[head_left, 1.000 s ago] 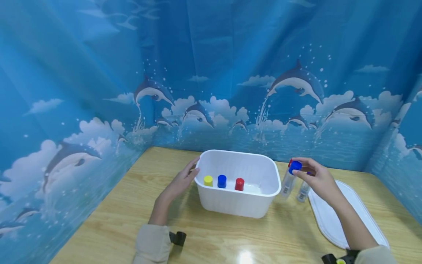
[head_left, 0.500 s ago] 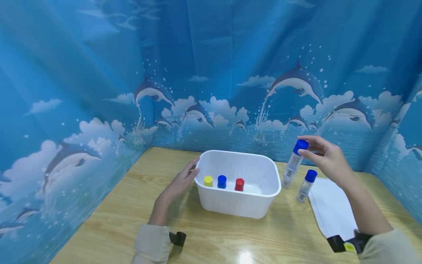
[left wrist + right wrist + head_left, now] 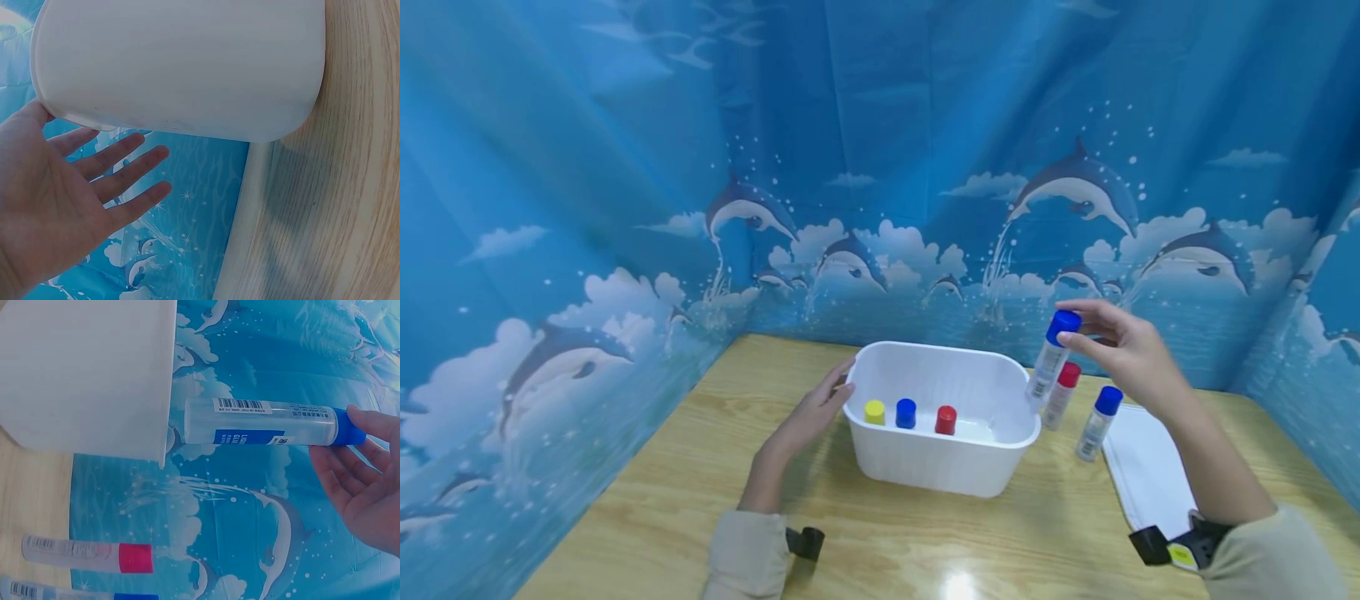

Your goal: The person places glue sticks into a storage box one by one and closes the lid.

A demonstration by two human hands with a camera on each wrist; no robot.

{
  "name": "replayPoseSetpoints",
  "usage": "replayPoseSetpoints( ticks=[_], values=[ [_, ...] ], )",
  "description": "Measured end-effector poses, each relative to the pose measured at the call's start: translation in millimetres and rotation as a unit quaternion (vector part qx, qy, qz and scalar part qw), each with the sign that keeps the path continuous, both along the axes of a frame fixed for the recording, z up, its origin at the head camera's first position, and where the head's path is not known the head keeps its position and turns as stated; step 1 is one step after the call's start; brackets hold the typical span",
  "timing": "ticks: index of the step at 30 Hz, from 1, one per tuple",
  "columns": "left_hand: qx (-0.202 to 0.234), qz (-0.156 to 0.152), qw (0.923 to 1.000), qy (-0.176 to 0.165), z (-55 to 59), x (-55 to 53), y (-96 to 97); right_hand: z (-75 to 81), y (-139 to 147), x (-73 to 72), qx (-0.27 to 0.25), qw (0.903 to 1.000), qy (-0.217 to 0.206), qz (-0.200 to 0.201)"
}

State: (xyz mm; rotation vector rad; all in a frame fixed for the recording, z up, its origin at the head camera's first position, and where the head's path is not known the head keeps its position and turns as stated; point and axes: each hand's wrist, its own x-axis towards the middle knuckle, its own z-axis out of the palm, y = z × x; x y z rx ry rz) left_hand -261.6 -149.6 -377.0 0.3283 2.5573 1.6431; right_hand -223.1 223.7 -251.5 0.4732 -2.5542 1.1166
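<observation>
A clear bottle of liquid glue (image 3: 250, 422) with a blue cap is pinched at its cap by my right hand (image 3: 1127, 354). It hangs beside and above the right rim of a white plastic bin (image 3: 925, 462). My left hand (image 3: 808, 417) touches the bin's left rim, its fingers nearly straight and spread in the left wrist view. Inside the bin, a yellow cap (image 3: 874, 412), a blue cap (image 3: 906, 413) and a red cap (image 3: 946, 420) show; the front wall hides what is below them. To the bin's right stand a red-capped glue bottle (image 3: 1062, 397) and another blue-capped glue bottle (image 3: 1098, 425).
A white oval-cornered lid or tray (image 3: 1150, 475) lies on the wooden table (image 3: 880, 542) under my right forearm. A blue dolphin-printed curtain (image 3: 880, 167) hangs behind the table and along its sides.
My right hand has lifted the blue-capped glue bottle off the table and carried it left to the bin's right rim, uncovering the red-capped bottle. My left hand stays at the rim.
</observation>
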Motion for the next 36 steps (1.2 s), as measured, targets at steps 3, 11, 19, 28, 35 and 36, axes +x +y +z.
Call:
replayPoseSetpoints(
  ticks=[3,11,19,28,35,36],
  values=[
    [0.005,-0.002,1.0000,0.001,0.9,1.1,0.3,-1.4,-6,0.4,-0.001,0.9999,0.005,0.011],
    [0.007,-0.003,1.0000,0.003,1.1,2.3,1.1,-10.5,-21,-1.6,-0.009,0.9988,0.004,0.047],
    [0.004,-0.001,1.0000,0.001,-1.4,-1.2,2.4,-24.1,-29,-4.8,-0.027,0.9973,-0.016,0.067],
    [0.004,-0.001,1.0000,0.001,-1.7,-1.6,1.2,-44.5,-35,-7.0,-0.042,0.9944,-0.055,0.079],
    [0.000,0.001,1.0000,0.001,-0.9,-0.6,0.3,-65.7,-37,-11.1,-0.053,0.9906,-0.081,0.096],
    [-0.001,0.002,1.0000,0.000,-0.6,-0.4,0.2,-68.5,-37,-11.5,-0.053,0.9903,-0.083,0.098]
  ],
)
